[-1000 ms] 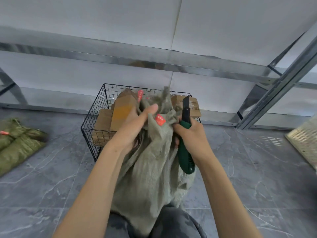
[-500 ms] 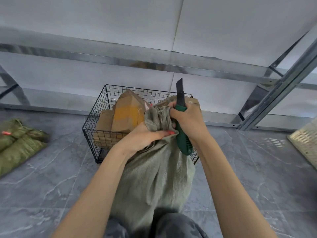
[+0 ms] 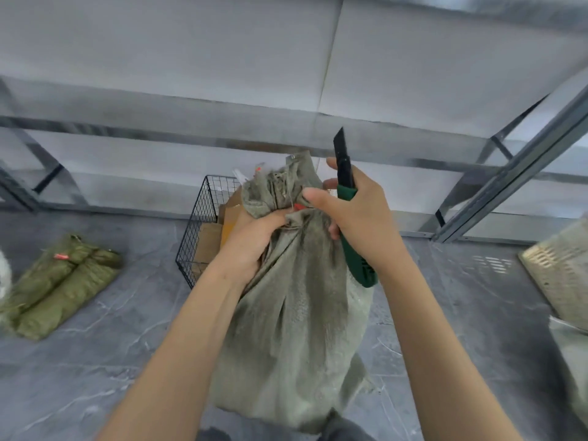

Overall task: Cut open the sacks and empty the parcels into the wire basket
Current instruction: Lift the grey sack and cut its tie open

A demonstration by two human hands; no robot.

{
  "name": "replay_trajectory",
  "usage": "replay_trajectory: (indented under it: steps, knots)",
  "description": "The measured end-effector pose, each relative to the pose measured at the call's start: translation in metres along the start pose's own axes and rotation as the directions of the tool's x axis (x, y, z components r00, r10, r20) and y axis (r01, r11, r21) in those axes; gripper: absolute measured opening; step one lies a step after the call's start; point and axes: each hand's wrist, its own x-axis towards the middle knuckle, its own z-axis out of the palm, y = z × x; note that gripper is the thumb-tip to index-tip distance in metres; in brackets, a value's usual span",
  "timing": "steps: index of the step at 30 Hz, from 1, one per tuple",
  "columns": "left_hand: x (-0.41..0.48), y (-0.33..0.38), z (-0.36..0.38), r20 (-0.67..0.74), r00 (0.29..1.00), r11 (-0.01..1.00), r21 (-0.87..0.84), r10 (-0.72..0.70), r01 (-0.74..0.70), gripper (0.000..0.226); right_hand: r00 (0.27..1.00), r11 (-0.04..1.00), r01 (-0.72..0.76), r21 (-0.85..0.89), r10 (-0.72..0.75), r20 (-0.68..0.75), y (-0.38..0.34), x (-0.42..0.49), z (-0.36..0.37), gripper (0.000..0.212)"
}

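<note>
A grey-green woven sack (image 3: 296,329) stands upright in front of me, full and tied at the neck with a red tie (image 3: 299,206). My left hand (image 3: 254,240) grips the bunched neck just below the tie. My right hand (image 3: 359,218) holds a green-handled utility knife (image 3: 351,218), its black blade pointing up beside the sack's top. Behind the sack stands the black wire basket (image 3: 197,230) with brown cardboard parcels (image 3: 208,240) inside; the sack hides most of it.
Folded olive-green sacks (image 3: 60,281) lie on the grey tiled floor at left. A pale woven basket (image 3: 560,272) sits at the right edge. Metal shelf rails (image 3: 509,173) and a white wall stand behind the wire basket.
The sack's neck has risen and shifted right in view. My right hand with the knife moved up beside the tie, and my left hand tightened lower on the neck.
</note>
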Motion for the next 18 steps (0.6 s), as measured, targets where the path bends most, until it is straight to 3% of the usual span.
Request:
replay_trajectory:
  steps: [7, 14, 18]
  knots:
    - [-0.008, 0.139, 0.062, -0.106, 0.993, 0.996, -0.074, -0.053, 0.045, 0.021, 0.994, 0.998, -0.017, -0.058, 0.023, 0.103, -0.117, -0.004, -0.044, 0.021]
    - [-0.017, 0.277, 0.115, -0.121, 0.99, 0.997, -0.049, -0.073, 0.067, 0.017, 0.989, 0.993, -0.046, 0.107, 0.03, 0.143, -0.243, 0.006, -0.082, 0.024]
    - [-0.022, 0.34, 0.139, -0.12, 0.989, 0.996, -0.006, -0.087, 0.087, 0.019, 0.995, 0.995, -0.019, 0.102, 0.008, 0.101, -0.297, 0.011, -0.096, 0.04]
